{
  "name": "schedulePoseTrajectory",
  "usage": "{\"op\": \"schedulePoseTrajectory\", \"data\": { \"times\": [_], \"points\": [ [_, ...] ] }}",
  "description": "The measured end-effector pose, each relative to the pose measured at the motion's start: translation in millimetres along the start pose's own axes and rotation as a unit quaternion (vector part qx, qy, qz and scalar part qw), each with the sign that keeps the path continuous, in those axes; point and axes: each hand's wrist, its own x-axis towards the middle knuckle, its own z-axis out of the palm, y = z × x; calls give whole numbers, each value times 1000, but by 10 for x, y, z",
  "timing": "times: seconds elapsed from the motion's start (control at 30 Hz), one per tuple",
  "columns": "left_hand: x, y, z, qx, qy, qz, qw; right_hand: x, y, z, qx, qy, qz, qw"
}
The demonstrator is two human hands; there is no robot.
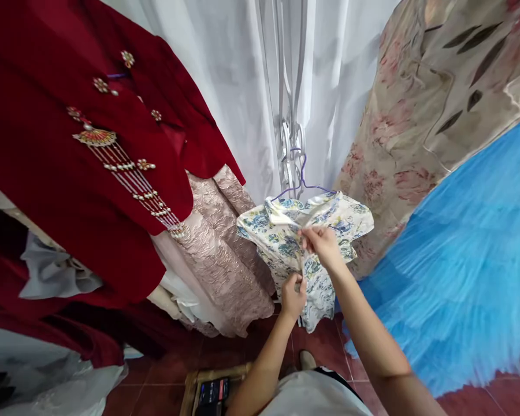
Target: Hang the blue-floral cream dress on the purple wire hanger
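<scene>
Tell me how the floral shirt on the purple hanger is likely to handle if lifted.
Probably floppy: the floral shirt drapes in soft folds below the purple hanger. Likely light, since its sleeves are short and the cloth looks thin. It may swing if pushed low, as its hem hangs loose.

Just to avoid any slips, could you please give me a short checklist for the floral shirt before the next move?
1. Floral shirt on the purple hanger: ok.
2. Hanger's hook secure by the white hooks: cannot tell, too small.
3. Right hand gripping the shirt's front: ok, below the collar.
4. Left hand gripping the front: ok, lower than the right.
5. Front fastened all the way: cannot tell, the hands partly cover it.
</scene>
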Motion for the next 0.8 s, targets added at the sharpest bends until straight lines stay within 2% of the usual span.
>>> {"op": "schedulePoseTrajectory", "data": {
  "times": [0.1,0.17,0.27,0.37,0.43,0.5,0.53,0.6,0.67,0.73,0.8],
  "points": [
    [74,68,69,5,-25,3,1000,327,-381,49,24,7,-43,999],
    [83,93,144,10,-45,-2,999,446,-506,54,38,18,-61,997],
    [53,80,216,29,-80,-17,996,490,-541,11,64,29,-76,995],
    [135,119,121,21,-83,9,996,454,-497,-68,60,14,-75,995],
    [337,265,-53,-12,-24,54,998,415,-455,-118,35,-7,-73,997],
    [660,521,-272,-39,62,107,992,371,-412,-154,5,-25,-71,997],
    [851,671,-381,-32,72,136,988,350,-392,-168,-8,-32,-71,997],
    [1244,955,-564,-8,43,191,981,314,-360,-191,-33,-41,-76,996],
    [1579,1154,-678,34,-29,237,970,299,-342,-208,-55,-43,-85,994],
    [1802,1244,-729,69,-73,271,957,307,-328,-217,-74,-45,-88,992],
    [1912,1257,-741,93,-77,295,948,334,-298,-210,-84,-46,-90,991]
  ]
}}
